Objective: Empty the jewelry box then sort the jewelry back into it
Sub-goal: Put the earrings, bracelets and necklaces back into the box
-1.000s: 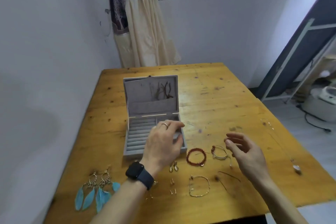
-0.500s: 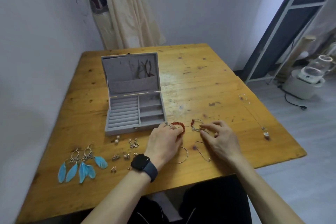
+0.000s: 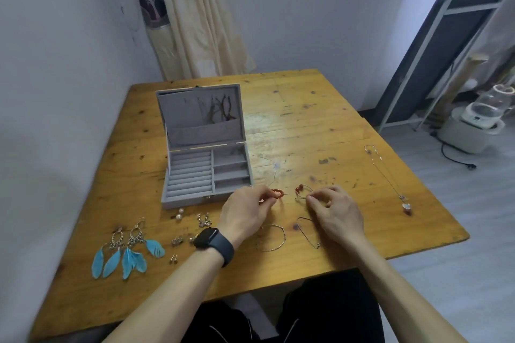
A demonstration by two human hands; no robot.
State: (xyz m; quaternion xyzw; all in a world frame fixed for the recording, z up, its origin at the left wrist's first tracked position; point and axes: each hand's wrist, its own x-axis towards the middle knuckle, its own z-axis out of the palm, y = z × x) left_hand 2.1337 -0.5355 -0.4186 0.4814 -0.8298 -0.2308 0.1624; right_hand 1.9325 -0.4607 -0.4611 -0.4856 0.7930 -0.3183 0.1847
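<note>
Fingertips of my left hand [image 3: 245, 211] curl in to pinch the red bead bracelet [image 3: 277, 193], while my right hand [image 3: 334, 209] pinches the wire bracelet [image 3: 302, 193] just to its right, both low over the table [image 3: 320, 125]. I judge I'm gathering them for sorting. A gold bangle [image 3: 271, 237] lies just nearer. The jewelry box [image 3: 206, 172] stands open just left of my left hand, its trays apparently bare. Feather earrings [image 3: 129, 259] lie near left and a necklace [image 3: 405, 205] far right.

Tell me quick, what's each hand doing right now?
Left hand: pinching the red bead bracelet.
Right hand: pinching the thin wire bracelet.
</note>
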